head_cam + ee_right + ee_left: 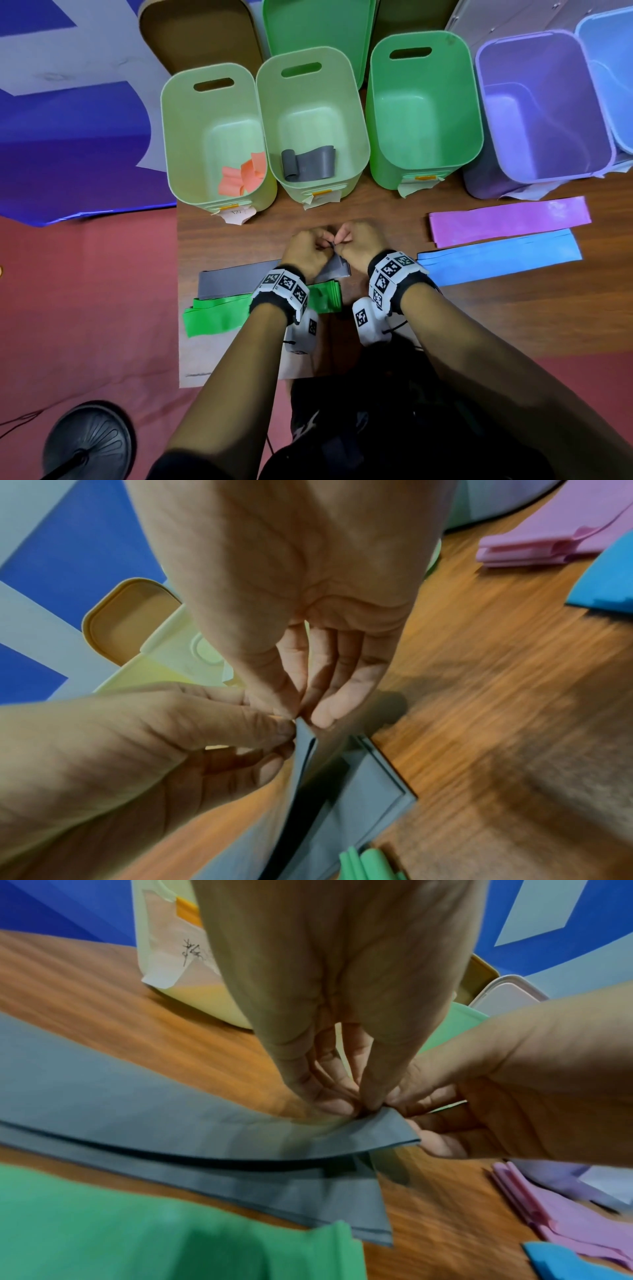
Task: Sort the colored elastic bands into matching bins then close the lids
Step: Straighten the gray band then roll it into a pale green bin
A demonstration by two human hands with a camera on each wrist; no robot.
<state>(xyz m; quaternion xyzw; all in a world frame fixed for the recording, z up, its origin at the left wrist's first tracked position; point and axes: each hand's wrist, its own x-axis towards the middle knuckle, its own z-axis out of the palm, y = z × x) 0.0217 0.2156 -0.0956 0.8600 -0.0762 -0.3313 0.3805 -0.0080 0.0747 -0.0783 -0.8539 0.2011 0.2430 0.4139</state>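
Both hands [329,248] pinch flat grey band [205,1123] corner.

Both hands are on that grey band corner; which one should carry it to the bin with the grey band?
Left, probably. The left hand and right hand both pinch the grey band, but the grey-band bin stands up-left of the hands, nearer the left.

Grey band [236,282], green band [215,315], purple band [507,221], blue band [500,260], checkered wristbands [394,274]
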